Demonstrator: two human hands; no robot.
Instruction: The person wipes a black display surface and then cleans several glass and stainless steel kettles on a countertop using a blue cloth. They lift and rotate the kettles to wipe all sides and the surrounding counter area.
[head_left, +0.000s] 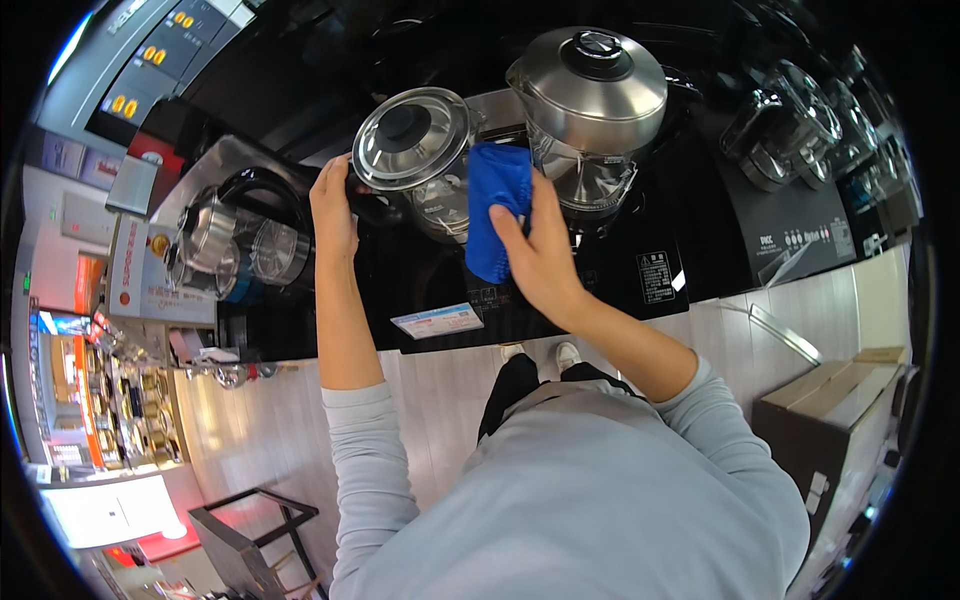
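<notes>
A glass lid with a black knob (412, 139) tops a pot with a clear lower part (442, 204) on the black glass hob (540, 300). At its left rim is my left hand (334, 214), the fingers partly hidden behind the edge; whether they grip a handle I cannot tell. My right hand (541, 251) holds a folded blue cloth (498, 210) against or just before the pot's right side; the contact itself is hidden. Just beyond the cloth stands a larger glass pot (581, 176) with a domed steel top (596, 90) and a black knob.
Left, a glass-and-steel kettle (259, 240) with a black handle stands near a printed box (150, 277). A price card (437, 321) lies at the hob's front edge. More glass vessels (795, 127) are at the right. Cardboard box (825, 397) on the floor right; metal-framed stand (251, 532) lower left.
</notes>
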